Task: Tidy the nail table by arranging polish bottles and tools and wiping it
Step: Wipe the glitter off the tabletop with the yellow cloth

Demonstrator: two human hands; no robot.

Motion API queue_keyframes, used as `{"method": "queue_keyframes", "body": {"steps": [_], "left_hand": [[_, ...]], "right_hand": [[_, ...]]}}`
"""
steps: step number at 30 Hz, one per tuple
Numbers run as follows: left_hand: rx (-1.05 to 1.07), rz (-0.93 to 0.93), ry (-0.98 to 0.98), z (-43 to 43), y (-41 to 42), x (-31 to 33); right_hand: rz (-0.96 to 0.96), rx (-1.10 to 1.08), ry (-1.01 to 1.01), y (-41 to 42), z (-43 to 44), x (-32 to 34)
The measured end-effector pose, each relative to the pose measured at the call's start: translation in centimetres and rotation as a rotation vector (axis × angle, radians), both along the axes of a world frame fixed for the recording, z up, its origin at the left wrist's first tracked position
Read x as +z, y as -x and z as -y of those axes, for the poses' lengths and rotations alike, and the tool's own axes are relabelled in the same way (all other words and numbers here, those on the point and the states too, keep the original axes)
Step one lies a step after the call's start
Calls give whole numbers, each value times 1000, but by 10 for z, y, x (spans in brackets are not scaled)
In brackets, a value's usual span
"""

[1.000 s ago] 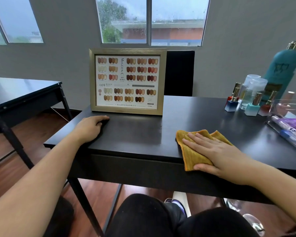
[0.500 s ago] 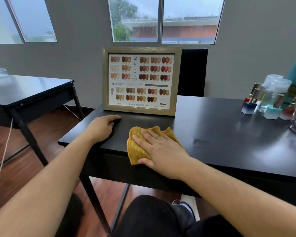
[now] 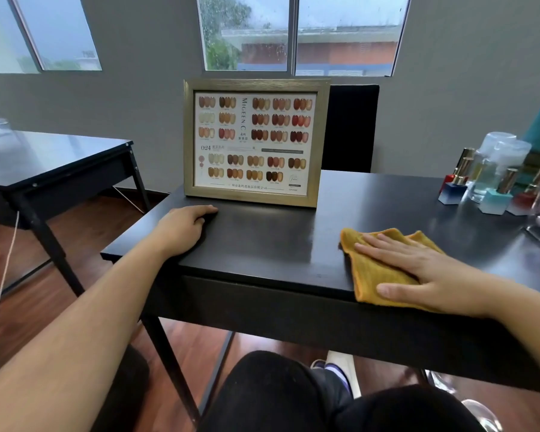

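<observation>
Right of the frame, the right hand pressed flat, grip spread, on the cloth; unwiped surface lay leftward, toward the resting left hand.

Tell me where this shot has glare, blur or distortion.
Head view: soft window glare streaks the black table beside the orange cloth; wide-angle bending tilts the window frames; the polish bottles at the right edge look soft; rain blurs the window glass.

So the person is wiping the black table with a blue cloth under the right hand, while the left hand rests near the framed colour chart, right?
Not quite: the cloth is mustard yellow, not blue, as the head view shows. The rest holds: the right hand presses it flat on the black table, and the left hand rests near the framed colour chart.
</observation>
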State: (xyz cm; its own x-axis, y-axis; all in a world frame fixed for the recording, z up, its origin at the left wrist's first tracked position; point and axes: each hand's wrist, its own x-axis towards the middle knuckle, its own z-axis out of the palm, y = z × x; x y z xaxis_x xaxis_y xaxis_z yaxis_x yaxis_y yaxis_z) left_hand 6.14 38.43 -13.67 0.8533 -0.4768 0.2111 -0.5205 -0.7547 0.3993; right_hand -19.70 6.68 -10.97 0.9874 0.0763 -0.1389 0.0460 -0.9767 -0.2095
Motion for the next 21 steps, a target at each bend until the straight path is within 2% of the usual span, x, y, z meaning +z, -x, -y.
{"method": "queue_keyframes", "body": {"steps": [5,9,15,18,21], "left_hand": [[17,-8,-16,2,-1,0],[42,-32,-40,5,0,2],[-37,-58,-47,40,11,14],[-101,-8,-38,65,20,18],[-185,-2,-33,84,32,17]], "right_hand": [[-19,-191,69,-17,12,-5],[12,-296,133,-56,-18,-12],[40,14,98,-83,-99,-15],[68,112,34,-59,-87,-14],[76,96,22,-26,-51,-15]]}}
